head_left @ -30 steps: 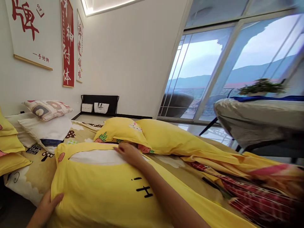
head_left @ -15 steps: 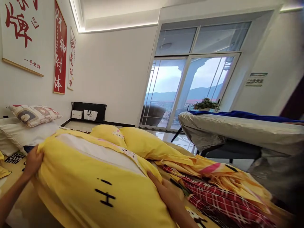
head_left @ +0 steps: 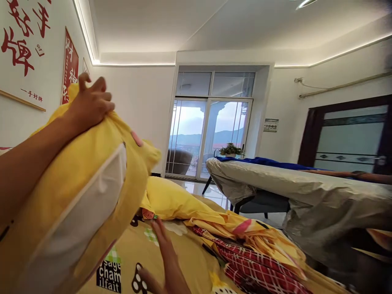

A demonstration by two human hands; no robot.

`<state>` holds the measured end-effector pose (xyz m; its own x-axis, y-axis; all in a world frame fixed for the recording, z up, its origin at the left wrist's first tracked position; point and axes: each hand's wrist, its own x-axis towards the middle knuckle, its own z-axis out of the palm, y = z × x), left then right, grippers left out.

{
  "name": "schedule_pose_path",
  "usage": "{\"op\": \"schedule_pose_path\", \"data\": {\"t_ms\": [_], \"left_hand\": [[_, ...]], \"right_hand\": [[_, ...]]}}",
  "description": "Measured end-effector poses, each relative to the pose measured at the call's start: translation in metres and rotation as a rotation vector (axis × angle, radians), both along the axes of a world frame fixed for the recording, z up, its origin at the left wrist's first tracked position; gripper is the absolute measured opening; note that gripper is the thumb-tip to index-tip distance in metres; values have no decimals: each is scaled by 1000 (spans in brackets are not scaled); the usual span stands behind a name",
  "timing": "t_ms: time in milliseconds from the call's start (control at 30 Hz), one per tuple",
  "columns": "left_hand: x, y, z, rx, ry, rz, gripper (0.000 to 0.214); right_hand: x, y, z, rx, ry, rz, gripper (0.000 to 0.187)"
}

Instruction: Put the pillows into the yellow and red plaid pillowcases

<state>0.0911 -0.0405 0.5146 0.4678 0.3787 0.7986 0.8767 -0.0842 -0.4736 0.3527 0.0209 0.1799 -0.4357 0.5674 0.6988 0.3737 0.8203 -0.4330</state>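
Note:
A yellow pillowcase (head_left: 70,151) with a white pillow (head_left: 88,208) showing through its long opening is tilted up at the left. My left hand (head_left: 93,98) grips its upper corner, fingers curled into the cloth. Apart from the pillow, my right hand (head_left: 168,257) hovers low over the patterned bed sheet (head_left: 128,241), its fingers stretched out and holding nothing. Beyond it lies another yellow pillow (head_left: 171,196).
Crumpled yellow cloth (head_left: 260,237) and a red plaid cloth (head_left: 245,257) lie on the bed's right side. Past them stands a table with a pale cover (head_left: 275,179), with a dark chair (head_left: 263,202) beneath. Someone's forearm (head_left: 339,174) rests on the table.
My left hand has raised the pillow and swung it upright toward the left. My right hand has let go of it and dropped over the sheet. The view has levelled.

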Motion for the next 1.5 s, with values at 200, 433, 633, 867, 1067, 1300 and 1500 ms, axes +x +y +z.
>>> {"op": "schedule_pose_path", "data": {"t_ms": [200, 433, 633, 867, 1067, 1300, 1500], "left_hand": [[76, 37, -98, -36, 411, -329, 17], [136, 83, -192, -253, 229, -544, 23], [83, 43, -235, -386, -312, -372, 53], [42, 49, -313, -488, -153, -272, 36], [65, 99, -295, -222, -563, -417, 28], [101, 60, -282, 112, -386, -422, 25], [137, 51, -326, 33, 107, -667, 16]], "right_hand": [[1, 21, 38, 301, 698, -495, 78], [35, 6, 9, -114, 236, -233, 56], [52, 1, -34, -229, 441, -470, 55], [73, 13, -82, -349, 370, -603, 53], [82, 19, -53, -69, 48, -782, 63], [42, 27, 41, 342, -264, -864, 44], [46, 48, 54, 87, 10, -619, 19]]}}
